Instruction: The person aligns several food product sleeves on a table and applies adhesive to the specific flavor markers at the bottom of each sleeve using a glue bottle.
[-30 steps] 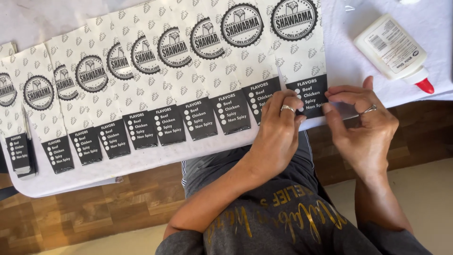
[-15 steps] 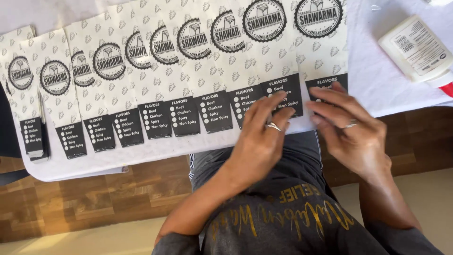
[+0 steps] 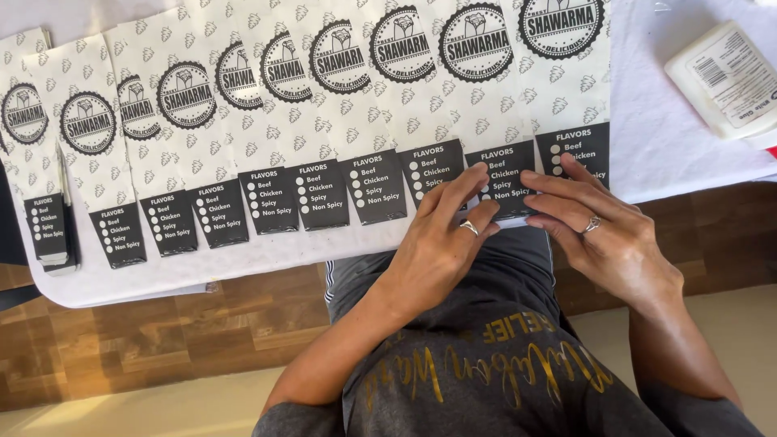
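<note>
Here, my left hand (image 3: 441, 243) and right hand (image 3: 603, 235) lie flat with fingers spread, grasping nothing, pressing the lower edge of a printed paper sleeve (image 3: 498, 121) directly under my fingertips on the white-covered counter (image 3: 672, 154); I judge firm, even pressure comes next

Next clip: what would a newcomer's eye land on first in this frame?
First, the long overlapping row of white printed paper sleeves with round black emblems, fanned across the white sheet from the left edge to upper right. Next, the left hand and right hand, each wearing a ring, pressing on the black lower panel of a sleeve near the row's right end. A white glue bottle lies at top right.
</note>
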